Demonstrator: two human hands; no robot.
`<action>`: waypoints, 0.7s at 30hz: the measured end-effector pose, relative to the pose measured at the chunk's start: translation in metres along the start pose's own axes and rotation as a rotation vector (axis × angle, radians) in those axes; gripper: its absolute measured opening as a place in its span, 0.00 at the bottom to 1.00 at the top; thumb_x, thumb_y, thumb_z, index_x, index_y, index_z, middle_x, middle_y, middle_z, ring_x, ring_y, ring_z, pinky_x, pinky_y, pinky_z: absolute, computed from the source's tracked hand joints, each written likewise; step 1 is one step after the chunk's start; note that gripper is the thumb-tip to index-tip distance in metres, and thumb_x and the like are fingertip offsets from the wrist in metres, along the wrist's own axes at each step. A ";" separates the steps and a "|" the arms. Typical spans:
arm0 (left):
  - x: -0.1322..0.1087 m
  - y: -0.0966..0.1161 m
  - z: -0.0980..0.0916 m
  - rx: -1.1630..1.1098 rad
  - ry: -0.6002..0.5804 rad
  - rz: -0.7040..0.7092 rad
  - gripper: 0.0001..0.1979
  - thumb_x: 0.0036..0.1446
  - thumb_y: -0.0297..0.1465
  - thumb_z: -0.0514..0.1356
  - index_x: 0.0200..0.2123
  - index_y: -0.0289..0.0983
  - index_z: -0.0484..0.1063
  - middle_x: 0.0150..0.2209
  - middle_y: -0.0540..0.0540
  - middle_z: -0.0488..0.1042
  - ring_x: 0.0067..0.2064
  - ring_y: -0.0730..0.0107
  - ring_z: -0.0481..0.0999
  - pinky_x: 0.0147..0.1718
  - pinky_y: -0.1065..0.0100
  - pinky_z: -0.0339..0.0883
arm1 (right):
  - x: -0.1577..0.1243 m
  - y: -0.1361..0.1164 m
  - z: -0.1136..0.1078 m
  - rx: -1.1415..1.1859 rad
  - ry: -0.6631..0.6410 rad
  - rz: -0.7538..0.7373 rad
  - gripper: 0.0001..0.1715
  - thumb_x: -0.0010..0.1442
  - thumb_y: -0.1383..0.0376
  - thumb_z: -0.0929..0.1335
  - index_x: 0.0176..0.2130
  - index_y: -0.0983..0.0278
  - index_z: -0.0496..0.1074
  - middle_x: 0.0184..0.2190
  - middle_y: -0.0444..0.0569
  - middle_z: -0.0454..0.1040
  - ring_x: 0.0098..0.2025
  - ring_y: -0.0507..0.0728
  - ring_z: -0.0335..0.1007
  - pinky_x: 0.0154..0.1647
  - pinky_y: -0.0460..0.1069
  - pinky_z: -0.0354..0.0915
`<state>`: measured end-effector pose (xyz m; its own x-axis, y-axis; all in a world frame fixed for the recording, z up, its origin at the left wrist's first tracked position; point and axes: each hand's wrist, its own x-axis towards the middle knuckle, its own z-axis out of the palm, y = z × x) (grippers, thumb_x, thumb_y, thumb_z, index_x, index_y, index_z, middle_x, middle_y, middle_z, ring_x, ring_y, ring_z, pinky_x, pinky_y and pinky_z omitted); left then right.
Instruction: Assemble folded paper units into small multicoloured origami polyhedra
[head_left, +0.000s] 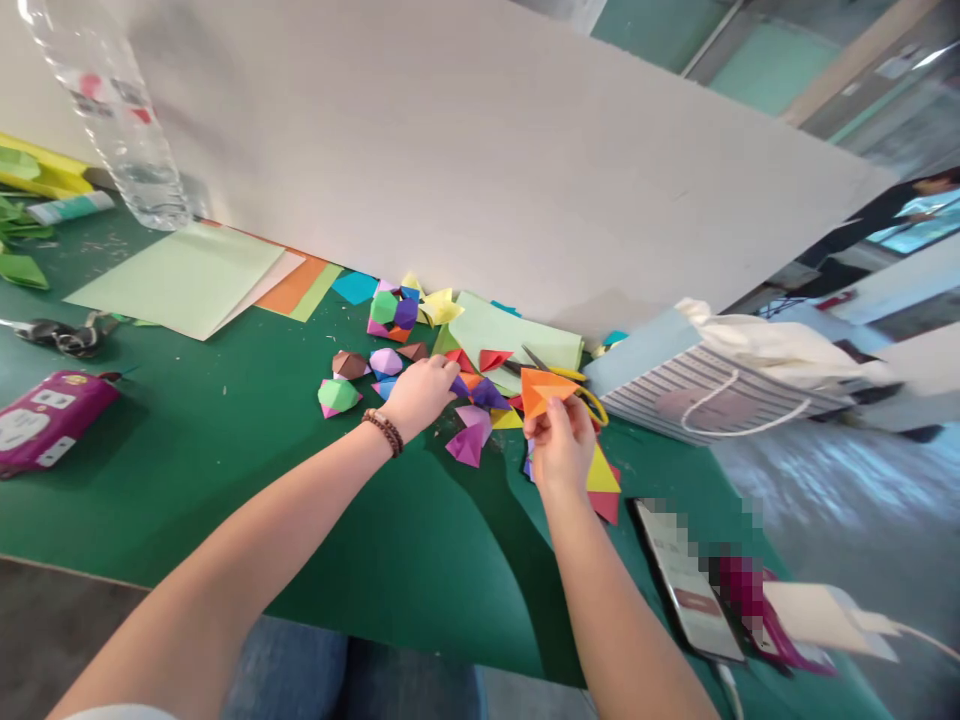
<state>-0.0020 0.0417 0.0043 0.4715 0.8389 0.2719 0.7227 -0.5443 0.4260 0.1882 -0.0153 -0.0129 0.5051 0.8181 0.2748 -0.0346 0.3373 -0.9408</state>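
In my right hand (564,445) is an orange folded paper piece (544,390), pinched between thumb and fingers in front of yellow-handled scissors (594,405). My left hand (421,395), with a beaded bracelet on its wrist, reaches into a cluster of folded paper pieces. Its fingers are curled together, and their tips are partly hidden among the pieces. Close to them lie a purple piece (489,394) and a red piece (495,359). A violet-pink folded piece (469,440) rests between my hands. Left of my left hand sits a green faceted paper shape (339,396).
Paper sheets (180,280) lie against the pale partition (450,150), near a plastic bottle (127,130). A striped paper bag (697,385) stands at right. A phone (690,580) with a cable lies at front right, a magenta pouch (52,420) at left.
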 end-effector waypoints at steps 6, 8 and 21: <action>-0.022 0.003 -0.011 -0.950 0.103 -0.278 0.12 0.56 0.33 0.64 0.42 0.34 0.71 0.44 0.40 0.77 0.45 0.62 0.77 0.47 0.59 0.72 | -0.002 -0.001 0.001 0.082 -0.006 0.047 0.13 0.48 0.58 0.71 0.30 0.61 0.66 0.17 0.36 0.64 0.17 0.48 0.60 0.18 0.45 0.56; -0.032 0.008 -0.006 -1.440 -0.039 -0.387 0.10 0.62 0.33 0.57 0.42 0.33 0.70 0.44 0.39 0.77 0.44 0.65 0.79 0.48 0.59 0.73 | -0.004 -0.004 0.005 0.132 -0.021 0.089 0.11 0.46 0.61 0.71 0.30 0.61 0.67 0.18 0.37 0.68 0.17 0.48 0.60 0.18 0.45 0.57; -0.046 0.021 0.019 -1.849 -0.136 -0.470 0.13 0.55 0.21 0.57 0.43 0.31 0.74 0.46 0.39 0.78 0.47 0.65 0.78 0.55 0.59 0.67 | -0.022 -0.008 0.007 -0.094 -0.219 0.148 0.15 0.50 0.58 0.74 0.38 0.62 0.75 0.28 0.42 0.75 0.21 0.49 0.65 0.21 0.46 0.62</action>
<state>0.0011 -0.0084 -0.0157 0.5231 0.8402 -0.1428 -0.5337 0.4536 0.7138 0.1713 -0.0322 -0.0099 0.3014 0.9399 0.1602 -0.0089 0.1708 -0.9853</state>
